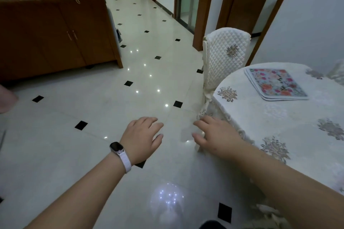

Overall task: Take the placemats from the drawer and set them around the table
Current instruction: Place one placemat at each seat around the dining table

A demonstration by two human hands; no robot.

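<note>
A stack of floral placemats (276,84) lies on the round table (279,117), which is covered by a white embroidered cloth, at the right. My left hand (142,135), with a white watch on its wrist, hovers over the floor with relaxed fingers and holds nothing. My right hand (216,134) is stretched out beside the table's near-left edge, fingers spread and empty. Both hands are well short of the placemats. No drawer is visible.
A chair with a quilted white cover (223,61) stands against the table's far-left side. A wooden cabinet (55,37) with closed doors fills the upper left. White tiled floor (93,108) with black diamonds runs to a hallway beyond.
</note>
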